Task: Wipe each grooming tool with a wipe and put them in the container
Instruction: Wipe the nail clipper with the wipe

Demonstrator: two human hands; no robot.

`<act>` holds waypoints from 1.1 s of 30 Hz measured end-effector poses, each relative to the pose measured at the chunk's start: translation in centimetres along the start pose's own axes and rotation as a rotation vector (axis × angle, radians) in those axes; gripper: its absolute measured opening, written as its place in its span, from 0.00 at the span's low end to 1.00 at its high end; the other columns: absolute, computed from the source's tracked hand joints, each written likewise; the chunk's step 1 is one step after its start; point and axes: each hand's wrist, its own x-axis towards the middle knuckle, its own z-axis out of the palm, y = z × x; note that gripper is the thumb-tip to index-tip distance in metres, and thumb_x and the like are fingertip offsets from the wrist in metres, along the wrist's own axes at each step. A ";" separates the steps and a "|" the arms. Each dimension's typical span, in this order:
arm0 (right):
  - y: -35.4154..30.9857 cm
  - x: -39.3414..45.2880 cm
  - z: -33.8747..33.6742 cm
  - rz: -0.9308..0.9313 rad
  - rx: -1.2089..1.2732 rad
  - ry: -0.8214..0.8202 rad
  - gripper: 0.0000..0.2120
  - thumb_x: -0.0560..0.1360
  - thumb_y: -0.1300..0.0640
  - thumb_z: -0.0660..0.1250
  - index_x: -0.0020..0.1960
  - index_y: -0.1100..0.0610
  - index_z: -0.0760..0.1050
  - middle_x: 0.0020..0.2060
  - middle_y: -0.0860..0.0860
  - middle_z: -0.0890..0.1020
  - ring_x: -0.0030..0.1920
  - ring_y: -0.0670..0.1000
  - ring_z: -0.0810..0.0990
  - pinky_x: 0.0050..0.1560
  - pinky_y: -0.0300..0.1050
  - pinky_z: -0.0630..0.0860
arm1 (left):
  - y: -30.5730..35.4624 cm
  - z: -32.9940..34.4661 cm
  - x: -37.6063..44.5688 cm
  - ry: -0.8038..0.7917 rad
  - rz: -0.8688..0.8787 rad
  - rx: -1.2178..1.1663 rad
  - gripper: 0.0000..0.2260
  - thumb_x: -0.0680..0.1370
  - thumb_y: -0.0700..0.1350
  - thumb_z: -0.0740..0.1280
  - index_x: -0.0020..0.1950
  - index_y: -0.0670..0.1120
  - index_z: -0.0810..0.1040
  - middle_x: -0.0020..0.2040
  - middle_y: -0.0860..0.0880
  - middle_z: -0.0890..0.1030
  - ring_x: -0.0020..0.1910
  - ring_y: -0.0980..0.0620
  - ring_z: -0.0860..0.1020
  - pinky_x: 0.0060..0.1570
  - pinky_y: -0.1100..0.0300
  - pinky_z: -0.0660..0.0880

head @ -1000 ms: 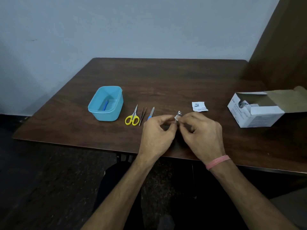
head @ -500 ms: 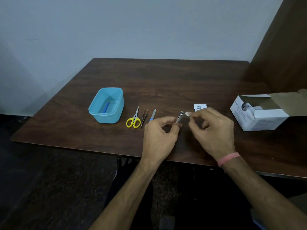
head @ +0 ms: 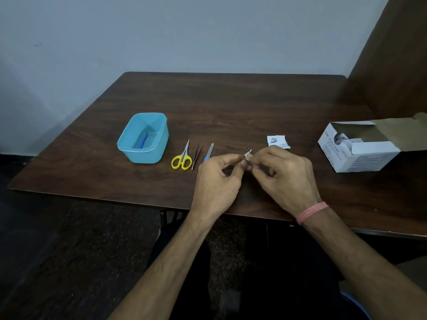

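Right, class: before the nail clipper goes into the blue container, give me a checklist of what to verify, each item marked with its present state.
1. Nail clipper held: ok, the left hand pinches it.
2. Wipe on the clipper: ok, the right hand presses a small white piece against it.
3. Clipper wiped all over: cannot tell, the fingers hide most of it.
4. Blue container open: ok, no lid, one blue tool inside.
5. Path to it: not ok, the scissors, tweezers and nail file lie between.
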 end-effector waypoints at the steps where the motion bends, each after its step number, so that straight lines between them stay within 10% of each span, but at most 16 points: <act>1: -0.2 -0.1 -0.1 -0.021 0.010 -0.019 0.03 0.80 0.56 0.76 0.52 0.50 0.89 0.50 0.43 0.87 0.37 0.43 0.79 0.35 0.51 0.82 | -0.1 0.0 0.0 0.000 0.003 0.005 0.09 0.86 0.41 0.72 0.57 0.50 0.92 0.49 0.58 0.91 0.56 0.60 0.88 0.66 0.49 0.84; 33: 0.1 -0.2 0.1 -0.034 0.020 0.032 0.06 0.79 0.58 0.78 0.54 0.50 0.89 0.49 0.44 0.87 0.40 0.36 0.72 0.36 0.50 0.81 | -0.2 -0.3 0.0 -0.025 -0.004 -0.035 0.11 0.88 0.42 0.69 0.51 0.48 0.91 0.47 0.53 0.91 0.52 0.44 0.89 0.63 0.43 0.83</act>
